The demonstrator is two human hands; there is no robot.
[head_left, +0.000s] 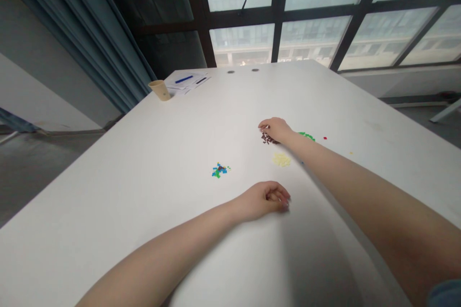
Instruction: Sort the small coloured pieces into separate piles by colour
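My right hand (275,129) is over a heap of small dark brown pieces (267,139), its fingertips bent together at the far edge of the heap. Whether a piece is between them is too small to make out. Just nearer lies a patch of pale yellow pieces (281,159). Green pieces (307,136) show partly behind my right wrist. Resting on the table, my left hand (264,199) has its fingers curled inward, and what they hold, if anything, is hidden. Left of both hands is a mixed pile of blue, green and dark red pieces (220,170).
A single red piece (325,138) and a tiny yellow one (351,153) lie to the right on the white table (144,177). At the far left corner stand a paper cup (160,90) and papers (187,87) with a blue pen (184,79). Windows line the far side.
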